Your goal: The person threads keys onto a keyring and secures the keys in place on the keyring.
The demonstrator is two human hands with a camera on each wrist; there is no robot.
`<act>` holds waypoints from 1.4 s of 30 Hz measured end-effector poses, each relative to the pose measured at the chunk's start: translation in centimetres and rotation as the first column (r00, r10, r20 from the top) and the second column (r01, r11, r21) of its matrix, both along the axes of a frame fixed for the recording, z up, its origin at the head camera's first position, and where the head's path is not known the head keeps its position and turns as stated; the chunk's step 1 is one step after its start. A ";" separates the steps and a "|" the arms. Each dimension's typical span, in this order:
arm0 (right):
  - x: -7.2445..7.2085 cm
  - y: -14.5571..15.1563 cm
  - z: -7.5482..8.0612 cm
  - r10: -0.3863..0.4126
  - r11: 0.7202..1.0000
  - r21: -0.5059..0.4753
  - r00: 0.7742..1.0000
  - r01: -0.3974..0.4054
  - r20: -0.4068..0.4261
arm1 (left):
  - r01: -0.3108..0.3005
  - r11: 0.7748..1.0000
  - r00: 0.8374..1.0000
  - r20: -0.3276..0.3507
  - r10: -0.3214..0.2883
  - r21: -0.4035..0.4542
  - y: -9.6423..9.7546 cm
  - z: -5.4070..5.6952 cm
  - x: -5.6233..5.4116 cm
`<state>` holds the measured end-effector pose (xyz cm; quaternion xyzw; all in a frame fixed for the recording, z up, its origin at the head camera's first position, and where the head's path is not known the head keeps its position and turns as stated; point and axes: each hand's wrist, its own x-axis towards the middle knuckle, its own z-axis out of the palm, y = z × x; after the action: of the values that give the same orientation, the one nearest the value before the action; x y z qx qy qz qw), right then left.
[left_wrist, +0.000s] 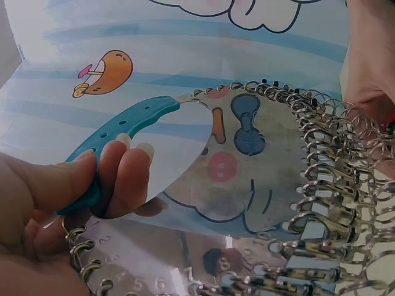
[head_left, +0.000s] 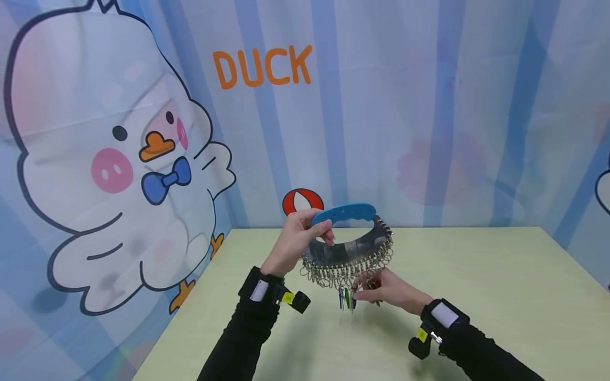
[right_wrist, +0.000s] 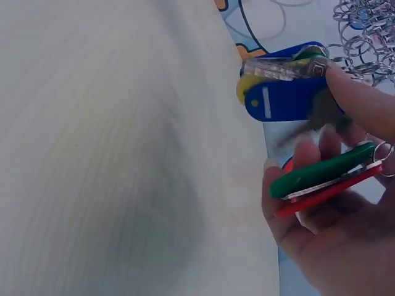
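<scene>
My left hand [head_left: 301, 233] grips the blue handle [head_left: 351, 211] of a key ring, its fingers wrapped round one end. Below the handle curves a shiny metal plate [head_left: 352, 253], stamped with numbers and edged with many small wire hooks [left_wrist: 315, 166]. The ring is held up above the table. Beneath its lower edge my right hand [head_left: 395, 292] holds some of the hanging key tags. In the right wrist view, the thumb lies against a blue tag [right_wrist: 284, 102] and a clear piece, while a green tag [right_wrist: 324, 169] and a red tag [right_wrist: 327, 192] lie across the curled fingers.
A pale yellow table [head_left: 476, 275] lies under both hands. Behind it hangs a blue striped curtain [head_left: 381, 106] printed with a large duck [head_left: 95, 211]. Each forearm wears a strapped-on camera.
</scene>
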<state>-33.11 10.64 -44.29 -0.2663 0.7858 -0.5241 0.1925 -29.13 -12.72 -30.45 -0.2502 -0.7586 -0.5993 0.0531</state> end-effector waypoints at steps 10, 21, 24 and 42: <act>0.5 0.8 0.4 -0.107 0.993 0.040 0.992 0.110 -0.063 | 0.015 1.000 1.000 -0.019 -0.015 0.013 -0.2 0.0 0.2; 0.4 0.8 0.4 -0.109 0.994 0.028 0.993 0.110 -0.036 | 0.024 1.000 1.000 -0.017 -0.024 0.017 0.3 0.2 0.0; 0.5 0.4 0.5 -0.086 0.996 0.014 0.996 0.086 -0.013 | 0.025 1.000 1.000 -0.009 -0.025 0.018 0.5 0.2 0.0; -0.7 1.2 0.2 -0.062 0.998 -0.011 0.997 0.061 -0.037 | -0.006 1.000 1.000 -0.009 0.006 0.022 1.0 0.2 -0.3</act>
<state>-33.77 11.88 -44.13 -0.2526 0.7944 -0.5286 0.1602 -29.39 -11.77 -30.28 -0.2500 -0.7525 -0.6063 0.0610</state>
